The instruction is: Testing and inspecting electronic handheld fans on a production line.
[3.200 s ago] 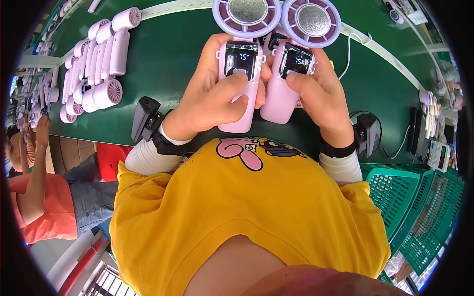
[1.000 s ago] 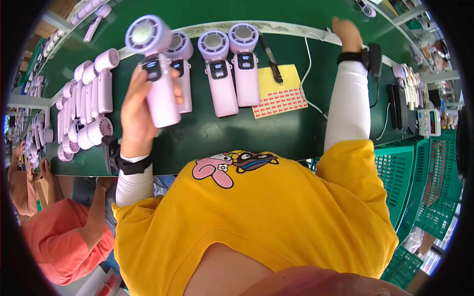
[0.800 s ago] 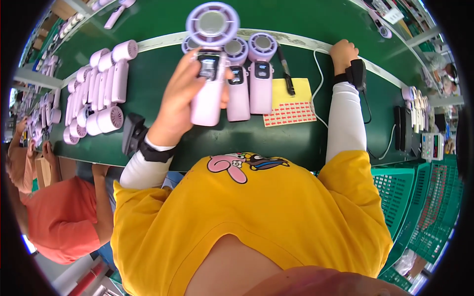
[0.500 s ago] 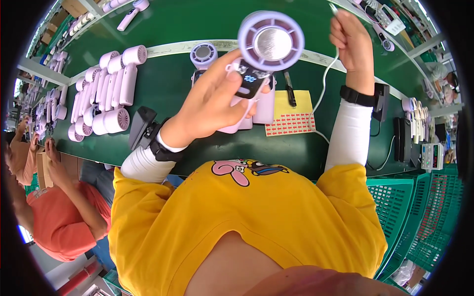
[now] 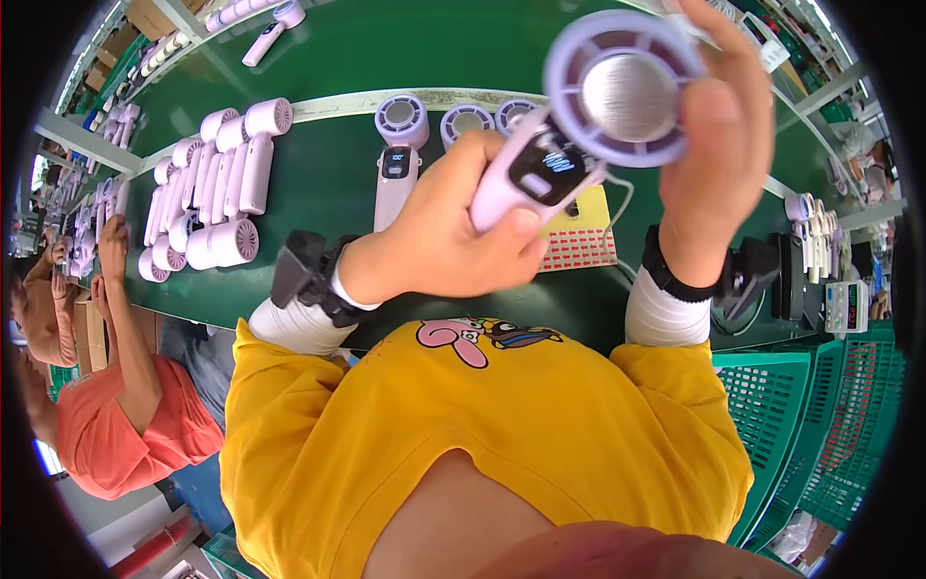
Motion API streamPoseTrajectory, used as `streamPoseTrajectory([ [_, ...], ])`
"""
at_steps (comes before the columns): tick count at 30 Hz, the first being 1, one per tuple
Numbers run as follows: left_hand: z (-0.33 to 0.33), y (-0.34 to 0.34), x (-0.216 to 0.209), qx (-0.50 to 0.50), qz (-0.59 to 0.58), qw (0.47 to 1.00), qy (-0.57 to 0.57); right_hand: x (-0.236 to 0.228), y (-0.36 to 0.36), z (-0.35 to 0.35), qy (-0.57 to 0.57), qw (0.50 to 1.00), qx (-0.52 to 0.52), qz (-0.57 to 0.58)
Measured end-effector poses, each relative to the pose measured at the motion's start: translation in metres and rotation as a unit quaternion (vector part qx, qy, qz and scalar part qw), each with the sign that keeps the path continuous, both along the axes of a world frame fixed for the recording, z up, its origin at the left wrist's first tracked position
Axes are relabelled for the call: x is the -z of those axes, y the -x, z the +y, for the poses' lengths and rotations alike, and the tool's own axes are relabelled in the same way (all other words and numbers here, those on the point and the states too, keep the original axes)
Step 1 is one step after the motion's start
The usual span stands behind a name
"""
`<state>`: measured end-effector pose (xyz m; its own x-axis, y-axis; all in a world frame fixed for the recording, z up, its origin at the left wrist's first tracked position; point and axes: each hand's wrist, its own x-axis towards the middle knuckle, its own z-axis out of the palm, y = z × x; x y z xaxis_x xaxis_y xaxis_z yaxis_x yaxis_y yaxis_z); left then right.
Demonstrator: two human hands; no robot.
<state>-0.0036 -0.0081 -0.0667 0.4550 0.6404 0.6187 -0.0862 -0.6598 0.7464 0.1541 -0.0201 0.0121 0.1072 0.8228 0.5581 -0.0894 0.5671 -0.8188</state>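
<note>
A lilac handheld fan is raised over the bench, its round head toward the upper right and a small display lit on its dark panel. My left hand is wrapped round its handle, closed. At the right rim of the head, my right hand has its thumb against the ring; its other fingers are partly hidden or bent behind. A thin white cable rises beside the handle; where its end sits is hidden. Behind my left hand another lilac fan lies with its display lit, beside more fan heads.
Several lilac fans lie piled at the left. A yellow pad with red-marked labels is partly covered by the held fan. Green crates stand at the lower right. A co-worker in a red shirt is at the left.
My right hand has come down and inward from the upper right, where it held the cable end, to the fan's head. The held fan has shifted right and tilted, uncovering the fans behind.
</note>
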Motion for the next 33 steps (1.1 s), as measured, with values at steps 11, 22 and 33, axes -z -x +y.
streamPoseTrajectory([
  [11, 0.024, 0.009, 0.01, -0.089, 0.045, 0.972, -0.213, 0.004, 0.0, -0.002, 0.167, 0.97, -0.162, 0.07],
  [22, 0.008, -0.003, -0.01, -0.126, 0.175, 0.945, -0.246, -0.001, 0.009, -0.011, 0.067, 0.989, -0.069, 0.112],
  [33, -0.008, -0.011, -0.024, -0.03, 0.052, 0.986, -0.157, 0.0, 0.006, -0.025, 0.044, 0.994, -0.047, 0.093],
])
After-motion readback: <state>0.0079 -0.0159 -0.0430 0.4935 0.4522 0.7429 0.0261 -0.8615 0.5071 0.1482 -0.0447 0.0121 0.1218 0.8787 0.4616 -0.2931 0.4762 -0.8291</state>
